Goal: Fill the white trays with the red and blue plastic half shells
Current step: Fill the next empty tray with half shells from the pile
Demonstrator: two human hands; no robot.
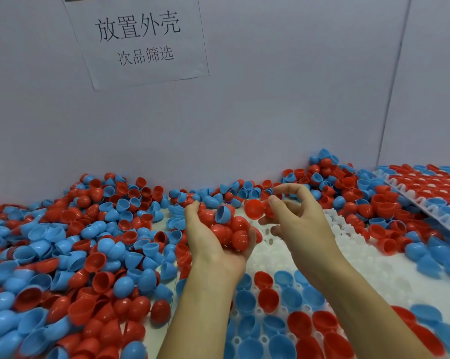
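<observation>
- Two hands at work above the white tray [369, 257]: left hand [213, 239] cupped palm-up w/ a heap of shells [231, 231], mostly red plus one blue on top; its grip is curled round that handful.
- Right hand [293, 216] just beside the left, thumb & fingertips pinching one red half shell [255, 209] taken off the heap; grip clamped on it, other fingers arched loose above.
- Under both grips: white tray, bare sockets directly below & beyond the right wrist. Nearer the person than the grips, the filled rows [278, 301] sit open side up, red & blue mixed.
- Left of the left grip & behind both: loose pile of shells [76, 250] all over the surface, up to the wall. Far right of the right grip: a second, filled tray [423, 195] leaning on the pile.
- Paper sign [138, 40] on the wall, well above the hands.
- Step in hand, as I read it: feeding singles from the left-hand stock into sockets; tray approx. part-filled, many sockets still bare.
- Next move prob. needs: turn the pinched shell open side up, lower it into the nearest bare socket below the right grip, seat it, let go, then pick again from the left palm.
- Risk: heap in the left palm is piled high, could spill if tilted.
</observation>
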